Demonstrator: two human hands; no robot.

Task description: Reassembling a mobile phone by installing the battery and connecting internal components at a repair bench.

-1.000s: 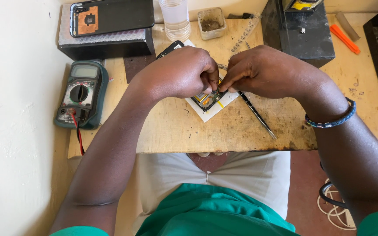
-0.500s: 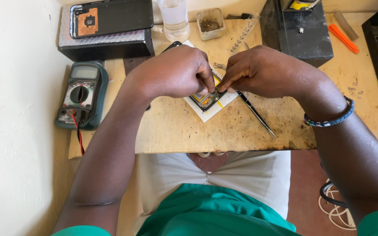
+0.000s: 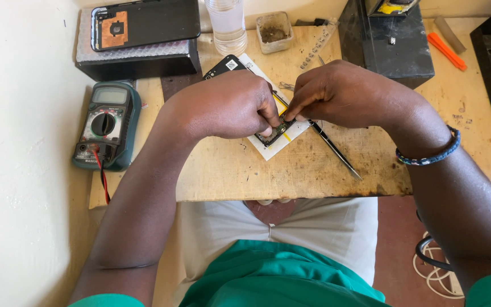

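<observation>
An opened phone (image 3: 277,132) lies on a white sheet of paper (image 3: 284,142) on the wooden bench (image 3: 313,165), its far black end (image 3: 223,67) sticking out past my knuckles. My left hand (image 3: 228,105) covers most of it and presses its fingertips onto the exposed insides near the bottom end. From the right, my right hand (image 3: 342,94) pinches at the same spot, fingertips touching those of the left. A thin black tool (image 3: 333,149) lies under my right hand, slanting toward the bench's front edge. What the fingertips hold is hidden.
A green multimeter (image 3: 104,125) with a red lead sits at the left edge. Behind it a black phone back cover (image 3: 143,23) rests on a dark box. A clear bottle (image 3: 227,23), a small dirty cup (image 3: 274,31), a black block (image 3: 387,42) and an orange tool (image 3: 445,50) line the back.
Both hands stay on the phone; only the fingertips have shifted slightly. The view has tilted a little.
</observation>
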